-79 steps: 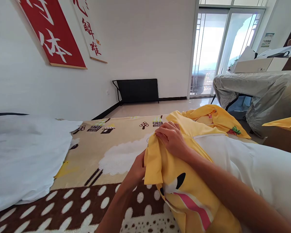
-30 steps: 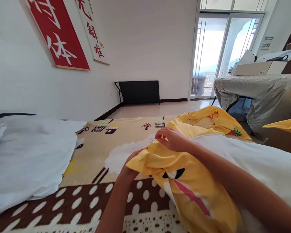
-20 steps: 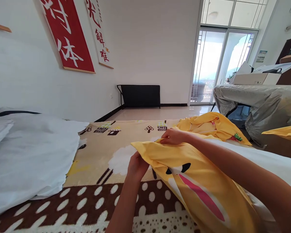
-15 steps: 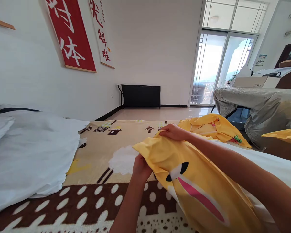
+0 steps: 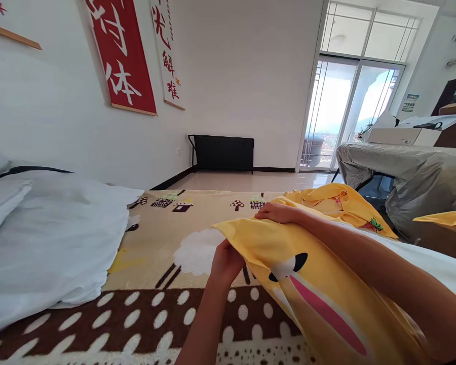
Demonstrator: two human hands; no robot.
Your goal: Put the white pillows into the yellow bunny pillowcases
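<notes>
A yellow pillowcase (image 5: 329, 274) with a printed rabbit face and a pink ear stretches from the centre to the bottom right. My left hand (image 5: 228, 259) grips its near edge close to the pointed corner, the fingertips hidden beneath the cloth. Farther along the top edge, my right hand (image 5: 276, 212) is closed over the fabric, its forearm crossing above the pillowcase. White material shows along the pillowcase's lower edge. Beyond my right hand lies a crumpled yellow cloth (image 5: 327, 200) with a carrot print.
A patterned blanket (image 5: 155, 238) spreads underneath. White bedding (image 5: 57, 238) is heaped at left, and more white fabric (image 5: 414, 253) lies at right. A plastic-covered table (image 5: 410, 157) bears an open box (image 5: 403, 136). A black folded frame (image 5: 224, 152) leans against the far wall.
The pillowcase corner has been drawn flatter and smoother, with fewer creases near the rabbit face. Both hands keep hold and appear slightly farther right, while the whole view has also shifted a little.
</notes>
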